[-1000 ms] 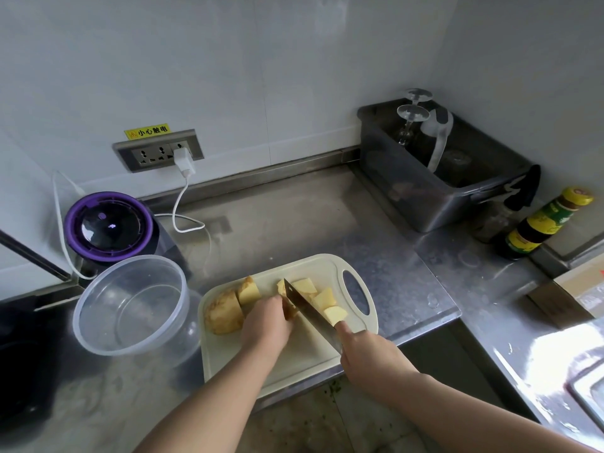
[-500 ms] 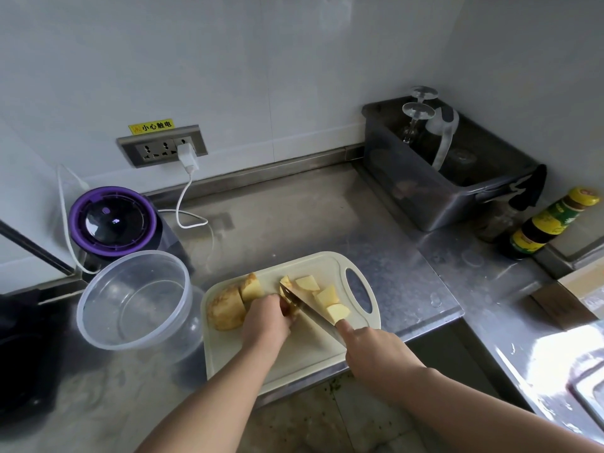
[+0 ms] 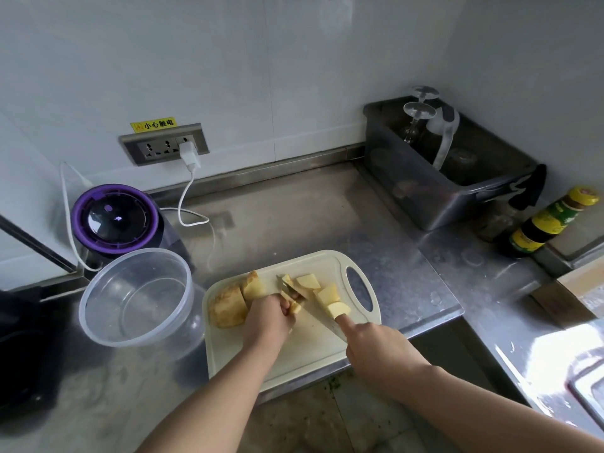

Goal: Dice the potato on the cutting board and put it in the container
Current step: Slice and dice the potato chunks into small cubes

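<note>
A cream cutting board [image 3: 294, 354] lies at the counter's front edge. On its far left sit two large unpeeled potato chunks [image 3: 228, 307]. My left hand [image 3: 268, 317] holds down a small potato piece [image 3: 295, 307] with curled fingers. My right hand [image 3: 376, 348] grips the knife [image 3: 310, 305], index finger along the spine, the blade lying down across that piece. Several cut yellow cubes [image 3: 327, 297] lie right of the blade near the board's handle hole. The clear round container [image 3: 137, 295] stands empty, left of the board.
A purple-lidded appliance [image 3: 114, 219] with a white cable stands behind the container. A grey tub [image 3: 441, 178] with upturned glasses sits at the back right, a sauce bottle [image 3: 549, 223] beside it. A cardboard box [image 3: 585, 289] is at the right edge.
The knife blade has come down through the piece under my left hand. Both hands stay in nearly the same place on the board.
</note>
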### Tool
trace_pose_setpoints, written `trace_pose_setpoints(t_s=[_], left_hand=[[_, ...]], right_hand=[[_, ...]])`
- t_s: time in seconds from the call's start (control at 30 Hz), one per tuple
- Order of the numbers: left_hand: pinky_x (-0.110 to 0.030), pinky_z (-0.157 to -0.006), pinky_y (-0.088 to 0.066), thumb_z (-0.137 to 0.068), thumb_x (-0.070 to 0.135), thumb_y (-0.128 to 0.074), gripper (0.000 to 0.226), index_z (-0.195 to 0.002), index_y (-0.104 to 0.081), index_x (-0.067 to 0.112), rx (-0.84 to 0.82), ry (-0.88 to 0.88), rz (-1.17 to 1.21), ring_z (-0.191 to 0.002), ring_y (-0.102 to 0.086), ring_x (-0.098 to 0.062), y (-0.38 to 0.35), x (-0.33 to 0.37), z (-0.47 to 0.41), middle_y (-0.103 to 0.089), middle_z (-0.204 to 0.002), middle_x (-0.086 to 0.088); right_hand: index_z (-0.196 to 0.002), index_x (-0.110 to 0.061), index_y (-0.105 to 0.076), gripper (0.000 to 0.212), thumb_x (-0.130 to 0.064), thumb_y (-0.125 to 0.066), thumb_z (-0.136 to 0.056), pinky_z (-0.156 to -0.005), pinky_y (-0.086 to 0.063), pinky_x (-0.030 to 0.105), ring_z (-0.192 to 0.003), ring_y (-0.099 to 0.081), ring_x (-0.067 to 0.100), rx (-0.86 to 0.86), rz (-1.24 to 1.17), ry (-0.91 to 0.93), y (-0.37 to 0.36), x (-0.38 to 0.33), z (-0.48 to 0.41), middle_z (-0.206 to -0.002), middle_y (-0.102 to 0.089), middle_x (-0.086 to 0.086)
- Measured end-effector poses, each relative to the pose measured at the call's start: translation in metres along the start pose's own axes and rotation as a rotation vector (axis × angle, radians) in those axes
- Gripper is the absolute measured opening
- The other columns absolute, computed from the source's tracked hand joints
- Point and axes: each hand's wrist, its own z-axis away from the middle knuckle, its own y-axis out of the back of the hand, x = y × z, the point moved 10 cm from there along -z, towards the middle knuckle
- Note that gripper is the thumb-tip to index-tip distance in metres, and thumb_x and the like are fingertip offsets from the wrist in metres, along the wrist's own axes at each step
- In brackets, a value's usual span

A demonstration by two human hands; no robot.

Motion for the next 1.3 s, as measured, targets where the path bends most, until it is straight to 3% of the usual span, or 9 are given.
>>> trace_pose_setpoints(t_s=[0.23,0.43,0.6,0.73,0.87,1.0,1.13,1.3], left_hand=[[-0.026,-0.066,-0.045,-0.086,0.030,-0.064,0.017,-0.098,-0.071,0.020,0.025,0.006,-0.073,-0.095,-0.067,-0.026,0.006,0.002,0.004,-0.071,-0.098,-0.003],[-0.028,-0.068,-0.048,-0.086,0.026,-0.064,0.017,-0.098,-0.072,0.017,0.022,0.003,-0.098,-0.096,-0.066,-0.026,0.006,0.005,0.005,-0.071,-0.099,-0.005],[-0.027,-0.067,-0.045,-0.087,0.024,-0.063,0.018,-0.099,-0.072,0.016,0.034,0.001,-0.135,-0.096,-0.066,-0.027,0.008,0.006,0.007,-0.071,-0.100,-0.006],[-0.028,-0.063,-0.042,-0.088,0.024,-0.062,0.015,-0.097,-0.071,0.016,0.033,-0.007,-0.152,-0.092,-0.066,-0.026,0.009,0.006,0.007,-0.070,-0.097,-0.004],[-0.028,-0.061,-0.041,-0.088,0.020,-0.060,0.013,-0.096,-0.069,0.015,0.044,-0.022,-0.160,-0.089,-0.065,-0.025,0.011,0.008,0.007,-0.069,-0.094,-0.004],[-0.027,-0.061,-0.040,-0.088,0.023,-0.061,0.013,-0.097,-0.067,0.016,0.053,-0.005,-0.134,-0.090,-0.065,-0.025,0.012,0.009,0.007,-0.069,-0.095,-0.002],[-0.023,-0.066,-0.039,-0.090,0.024,-0.060,0.012,-0.096,-0.068,0.017,0.087,0.018,-0.030,-0.092,-0.067,-0.023,0.012,0.004,-0.002,-0.070,-0.094,-0.002],[-0.018,-0.069,-0.038,-0.091,0.014,-0.061,0.007,-0.097,-0.065,0.016,0.165,-0.028,0.110,-0.085,-0.061,-0.014,0.022,0.006,-0.002,-0.064,-0.088,0.004]], right_hand=[[-0.138,-0.021,-0.031,0.045,-0.006,-0.038,-0.096,-0.064,-0.050,0.038,-0.077,-0.063,0.025,-0.017,-0.008,0.011,-0.012,-0.005,0.002,-0.086,-0.060,0.007],[-0.144,-0.021,-0.026,0.053,-0.003,-0.039,-0.096,-0.050,-0.035,0.026,-0.064,-0.049,0.017,-0.015,-0.018,0.022,-0.012,-0.008,0.003,-0.073,-0.047,0.002],[-0.140,-0.021,-0.028,0.050,-0.002,-0.040,-0.095,-0.064,-0.049,0.034,-0.079,-0.063,0.023,-0.068,-0.057,0.013,-0.014,-0.007,0.001,-0.090,-0.061,0.009],[-0.140,-0.021,-0.029,0.050,-0.001,-0.040,-0.095,-0.066,-0.049,0.032,-0.076,-0.058,0.019,-0.104,-0.062,0.014,-0.020,-0.007,-0.003,-0.088,-0.057,0.007],[-0.137,-0.020,-0.031,0.045,-0.003,-0.042,-0.097,-0.076,-0.057,0.037,-0.086,-0.065,0.023,-0.124,-0.061,0.019,-0.024,-0.008,-0.006,-0.095,-0.061,0.009],[-0.136,-0.022,-0.032,0.043,-0.005,-0.042,-0.097,-0.072,-0.053,0.033,-0.084,-0.065,0.022,-0.079,-0.050,0.008,-0.017,-0.003,-0.006,-0.094,-0.062,0.008],[-0.134,-0.020,-0.033,0.040,-0.005,-0.039,-0.097,-0.071,-0.055,0.037,-0.079,-0.065,0.026,-0.010,-0.051,0.018,-0.001,0.002,-0.006,-0.094,-0.063,0.007],[-0.136,-0.020,-0.031,0.045,-0.002,-0.038,-0.096,-0.069,-0.056,0.038,-0.073,-0.066,0.029,0.048,0.005,0.011,0.021,0.015,-0.009,-0.094,-0.063,0.008]])
